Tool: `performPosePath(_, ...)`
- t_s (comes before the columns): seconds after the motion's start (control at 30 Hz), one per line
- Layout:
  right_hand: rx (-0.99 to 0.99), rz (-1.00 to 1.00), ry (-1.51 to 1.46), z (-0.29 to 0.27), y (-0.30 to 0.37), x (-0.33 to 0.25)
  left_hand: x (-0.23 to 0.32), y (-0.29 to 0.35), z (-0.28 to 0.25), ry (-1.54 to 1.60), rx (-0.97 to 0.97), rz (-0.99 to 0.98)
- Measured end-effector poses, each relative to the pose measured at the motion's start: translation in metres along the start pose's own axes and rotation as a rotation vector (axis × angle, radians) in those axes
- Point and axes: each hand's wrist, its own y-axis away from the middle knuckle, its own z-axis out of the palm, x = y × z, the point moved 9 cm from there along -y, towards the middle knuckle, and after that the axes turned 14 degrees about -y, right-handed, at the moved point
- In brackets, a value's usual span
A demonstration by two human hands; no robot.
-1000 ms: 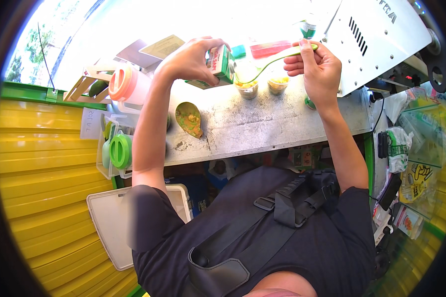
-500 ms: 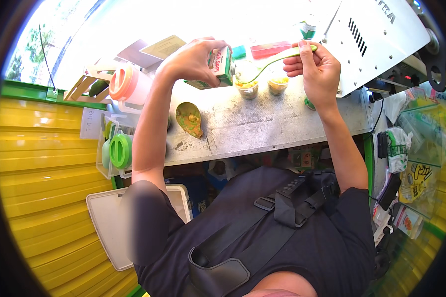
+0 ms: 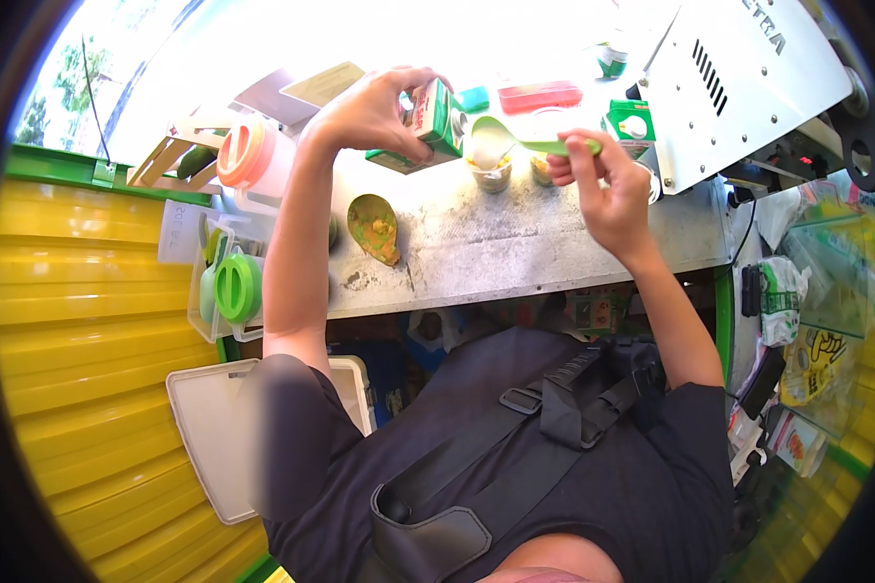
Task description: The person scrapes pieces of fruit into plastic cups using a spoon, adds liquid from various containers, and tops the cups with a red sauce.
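My left hand point(image 3: 374, 115) grips a green, white and red carton point(image 3: 437, 119), tilted with its spout end toward the right. Close to that end, the bowl of a light green spoon point(image 3: 501, 139) is tipped over a clear cup point(image 3: 493, 177). Something whitish shows at the spoon's bowl and over the cup. My right hand point(image 3: 608, 194) is closed on the spoon's handle. A second clear cup point(image 3: 540, 170) with yellow contents is partly hidden behind my right fingers. An avocado half point(image 3: 372, 229), mostly scooped out, lies on the metal counter point(image 3: 457, 243) below my left hand.
Pitchers with an orange lid point(image 3: 243, 155) and a green lid point(image 3: 237, 289) stand at the left. A red container point(image 3: 541, 96) and a green box point(image 3: 630, 126) are at the back. At right stands a white metal machine point(image 3: 749, 97). Yellow corrugated wall point(image 3: 87, 369) borders the left.
My right hand has come lower and turned, tipping the spoon over the cup. The green box, earlier hidden behind that hand, now shows. My left hand still holds the carton near the same place.
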Motion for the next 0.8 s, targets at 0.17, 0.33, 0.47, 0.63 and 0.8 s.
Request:
performPosePath(0.17, -0.377, -0.387, 0.381, 0.027, 0.043, -0.019, -0.011, 0.002, 0.002, 0.054, -0.035, -0.078)
performPosePath(0.33, -0.636, -0.674, 0.581, 0.044, 0.078, -0.027, -0.011, 0.004, -0.002, 0.04, -0.025, -0.088)
performPosePath(0.47, -0.573, -0.64, 0.524, 0.032, 0.071, -0.023, -0.008, 0.001, -0.007, 0.031, -0.022, -0.084)
performPosePath(0.63, 0.14, 0.023, -0.075, -0.022, 0.002, -0.006, 0.008, -0.011, -0.01, 0.086, -0.059, -0.063)
performPosePath(0.8, 0.241, 0.107, -0.205, -0.062, -0.046, -0.023, 0.034, -0.035, -0.013, 0.037, -0.068, -0.005)
